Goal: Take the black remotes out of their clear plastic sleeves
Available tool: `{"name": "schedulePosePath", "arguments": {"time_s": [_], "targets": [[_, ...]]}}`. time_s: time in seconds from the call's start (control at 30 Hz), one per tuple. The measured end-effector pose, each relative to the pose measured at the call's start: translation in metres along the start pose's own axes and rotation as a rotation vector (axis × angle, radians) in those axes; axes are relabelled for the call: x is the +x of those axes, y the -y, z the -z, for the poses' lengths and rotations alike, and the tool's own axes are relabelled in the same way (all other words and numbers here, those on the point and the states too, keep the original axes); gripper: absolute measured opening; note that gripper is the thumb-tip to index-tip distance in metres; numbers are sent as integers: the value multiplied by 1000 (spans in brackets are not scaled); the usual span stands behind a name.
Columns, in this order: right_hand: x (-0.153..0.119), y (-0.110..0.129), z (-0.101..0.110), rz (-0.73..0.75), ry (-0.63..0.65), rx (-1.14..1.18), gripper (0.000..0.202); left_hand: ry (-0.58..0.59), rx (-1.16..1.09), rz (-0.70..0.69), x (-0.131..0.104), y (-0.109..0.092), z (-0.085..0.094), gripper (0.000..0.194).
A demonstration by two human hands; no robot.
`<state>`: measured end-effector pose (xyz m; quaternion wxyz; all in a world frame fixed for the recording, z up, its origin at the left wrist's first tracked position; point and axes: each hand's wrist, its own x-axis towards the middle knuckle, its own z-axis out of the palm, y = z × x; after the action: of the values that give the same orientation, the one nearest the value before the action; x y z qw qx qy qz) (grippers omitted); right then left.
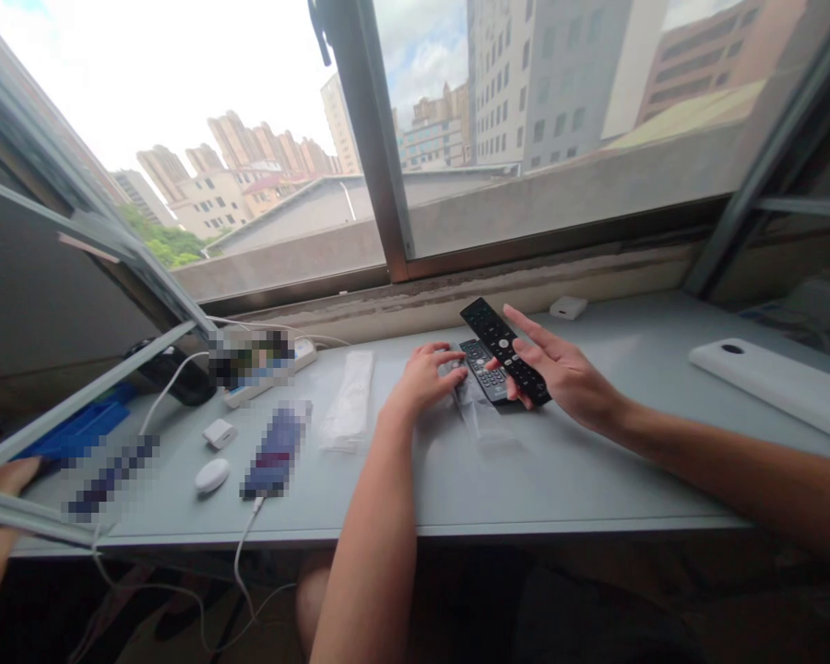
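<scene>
A long black remote control [503,343] is in my right hand [560,369], tilted above the table, with the thumb across its buttons and the index finger stretched along its side. Below it a second black remote control [484,369] lies on the table, its right part covered by the raised one. A clear plastic bag [488,424] lies around and in front of this lower remote. My left hand [425,378] rests at the remote's left side, fingers curled and thumb close to the index finger, pinching the bag's edge there. Its fingertips are partly hidden.
Left of my left arm lie folded clear plastic bags [348,401], a phone [277,450] on a cable, a white oval case [211,476] and a charger [219,433]. A power strip [269,373] is behind. A white device [781,383] lies right. Another person's hand [10,480] shows far left.
</scene>
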<state>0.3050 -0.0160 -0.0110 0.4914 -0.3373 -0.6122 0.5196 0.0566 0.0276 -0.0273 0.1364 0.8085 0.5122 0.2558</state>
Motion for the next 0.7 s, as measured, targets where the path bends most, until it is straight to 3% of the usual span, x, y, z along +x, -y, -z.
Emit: {"name": "schedulePosePath", "arguments": {"time_s": [0.07,0.33,0.4,0.57,0.7], "targets": [[0,0,0,-29,38,-14,89,15,-6,5,0,-1,2,41],[0,-7,4,1,116,-215,58,19,-41,24,2,-2,2,38],[0,-7,4,11,136,-268,65,-4,-51,23,1,-1,1,33],[-2,-12,1,39,206,-216,110,-62,-72,16,0,5,-3,20],[-3,-15,-1,52,235,-177,125,-79,-90,45,5,14,-6,14]]}}
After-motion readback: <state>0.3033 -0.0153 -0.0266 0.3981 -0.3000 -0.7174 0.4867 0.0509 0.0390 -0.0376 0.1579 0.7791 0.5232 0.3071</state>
